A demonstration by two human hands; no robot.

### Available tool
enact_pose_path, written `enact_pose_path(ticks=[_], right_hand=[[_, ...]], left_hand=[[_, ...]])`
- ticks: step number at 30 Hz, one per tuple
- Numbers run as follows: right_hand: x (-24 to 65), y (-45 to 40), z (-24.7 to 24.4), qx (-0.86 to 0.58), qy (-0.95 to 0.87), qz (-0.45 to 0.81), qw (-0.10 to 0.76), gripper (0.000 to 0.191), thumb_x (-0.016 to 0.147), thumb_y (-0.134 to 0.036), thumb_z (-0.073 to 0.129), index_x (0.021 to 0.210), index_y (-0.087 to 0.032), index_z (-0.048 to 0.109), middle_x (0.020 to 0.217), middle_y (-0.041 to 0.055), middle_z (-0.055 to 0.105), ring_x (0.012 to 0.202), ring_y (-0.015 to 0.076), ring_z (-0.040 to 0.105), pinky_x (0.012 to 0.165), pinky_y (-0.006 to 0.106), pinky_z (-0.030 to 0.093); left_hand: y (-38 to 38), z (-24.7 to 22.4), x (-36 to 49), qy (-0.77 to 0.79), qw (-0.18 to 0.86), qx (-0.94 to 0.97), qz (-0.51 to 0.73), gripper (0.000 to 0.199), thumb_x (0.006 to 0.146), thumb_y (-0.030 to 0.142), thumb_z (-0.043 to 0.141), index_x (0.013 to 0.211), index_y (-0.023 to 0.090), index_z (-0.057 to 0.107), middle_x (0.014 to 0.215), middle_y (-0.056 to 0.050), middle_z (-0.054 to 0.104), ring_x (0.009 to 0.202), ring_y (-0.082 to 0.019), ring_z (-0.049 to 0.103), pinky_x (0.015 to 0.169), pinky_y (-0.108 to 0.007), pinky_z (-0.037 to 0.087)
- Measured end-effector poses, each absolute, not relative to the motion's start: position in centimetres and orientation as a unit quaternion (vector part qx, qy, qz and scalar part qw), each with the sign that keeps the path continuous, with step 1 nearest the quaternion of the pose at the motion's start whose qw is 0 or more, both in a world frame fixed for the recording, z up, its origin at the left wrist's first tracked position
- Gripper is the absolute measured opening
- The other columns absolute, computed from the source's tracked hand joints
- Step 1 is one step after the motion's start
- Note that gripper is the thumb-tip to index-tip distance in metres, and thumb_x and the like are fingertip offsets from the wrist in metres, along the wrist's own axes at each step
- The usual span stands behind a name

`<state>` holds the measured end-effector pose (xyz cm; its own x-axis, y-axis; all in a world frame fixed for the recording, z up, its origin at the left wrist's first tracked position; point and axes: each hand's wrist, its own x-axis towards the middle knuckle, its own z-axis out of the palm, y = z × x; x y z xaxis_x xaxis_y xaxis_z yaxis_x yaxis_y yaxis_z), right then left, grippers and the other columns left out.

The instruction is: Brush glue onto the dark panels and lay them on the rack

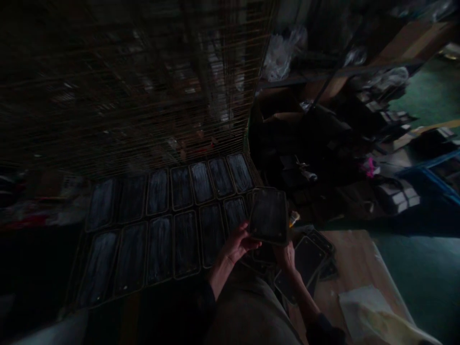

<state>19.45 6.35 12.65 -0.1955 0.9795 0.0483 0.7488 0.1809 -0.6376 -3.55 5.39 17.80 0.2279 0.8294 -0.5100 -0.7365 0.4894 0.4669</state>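
A dark rectangular panel with rounded corners and a pale edge is held up in front of me. My left hand grips its lower left side, thumb and fingers closed about the edge. At the lower right corner is my right hand, its fingers partly hidden behind the panel. A small brush-like thing with a yellow part sticks out past the panel's right edge; whether the right hand also holds it is unclear. Similar panels with whitish streaks lie in two rows on a wire rack, left of my hands.
More dark panels lie stacked on a wooden board at my right, with a pale cloth or paper nearby. An upright wire grid rises behind the rows. Beyond are shelves with plastic bags, and a blue frame.
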Motion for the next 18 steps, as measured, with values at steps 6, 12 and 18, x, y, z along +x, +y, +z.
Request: enact_pose_path(ticks=[6, 12, 18], right_hand=[[16.9, 6.1, 8.9, -0.636, -0.723, 0.183, 0.199, 0.042, 0.091, -0.047, 0.040, 0.120, -0.021, 0.055, 0.110, 0.0160, 0.063, 0.100, 0.0365, 0.060, 0.078, 0.050, 0.050], [18.0, 6.0, 3.8, -0.641, -0.728, 0.162, 0.180, 0.055, 0.082, -0.049, 0.038, 0.133, -0.032, 0.046, 0.118, 0.0121, 0.063, 0.101, 0.0404, 0.062, 0.071, 0.055, 0.053], [16.1, 6.6, 6.1, -0.645, -0.712, 0.137, 0.239, 0.039, 0.077, -0.057, 0.058, 0.115, -0.051, 0.059, 0.115, 0.0058, 0.065, 0.097, 0.0394, 0.063, 0.052, 0.051, 0.051]], left_hand=[[8.1, 22.0, -9.0, 0.283, 0.754, 0.147, 0.574, 0.053, 0.071, 0.027, 0.072, 0.121, 0.017, 0.058, 0.085, -0.005, 0.070, 0.062, -0.021, 0.071, 0.056, -0.029, 0.055], [6.8, 22.4, -19.7, 0.346, 0.683, 0.157, 0.625, 0.050, 0.072, 0.020, 0.065, 0.121, 0.019, 0.054, 0.079, -0.002, 0.069, 0.057, -0.019, 0.070, 0.051, -0.026, 0.053], [6.4, 21.3, -31.6, 0.461, 0.598, 0.165, 0.634, 0.053, 0.068, 0.017, 0.065, 0.120, 0.016, 0.055, 0.084, -0.001, 0.068, 0.058, -0.015, 0.068, 0.057, -0.028, 0.055]])
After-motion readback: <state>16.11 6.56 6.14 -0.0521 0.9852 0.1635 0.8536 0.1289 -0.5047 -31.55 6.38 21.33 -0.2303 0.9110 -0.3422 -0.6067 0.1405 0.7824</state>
